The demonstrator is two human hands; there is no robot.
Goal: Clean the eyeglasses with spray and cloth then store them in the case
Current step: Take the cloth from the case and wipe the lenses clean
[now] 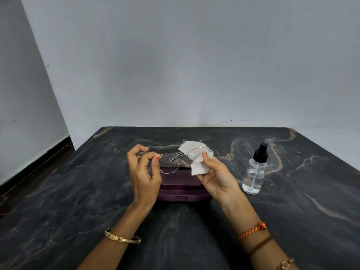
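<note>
The thin silver wire-rimmed eyeglasses (176, 159) are held up in the air between both hands, above the dark purple hard-shell case (181, 189), which lies shut on the black marble-patterned table (78, 191).

The left hand (145, 172) has its grip closed on the glasses at their left end: thumb and fingertip pinched together on the frame just beside the hinge, with the temple arm running back from that pinch past the raised index finger. The lens next to this grip is bare and shows droplets or smears on it.

The right hand (216, 177) has its grip clamped on the small off-white cleaning cloth (198, 162), the thumb pressing the cloth against the other lens. The cloth wraps that lens, part of it standing up behind the rim and part hanging folded below the thumb. Whether the fingers behind the cloth touch the lens cannot be told.

To the outside of the right hand's grip, well apart from it, the clear glass spray bottle with a black pump top (255, 170) stands upright on the table. The case lies directly beneath both grips, partly hidden by the wrists.
</note>
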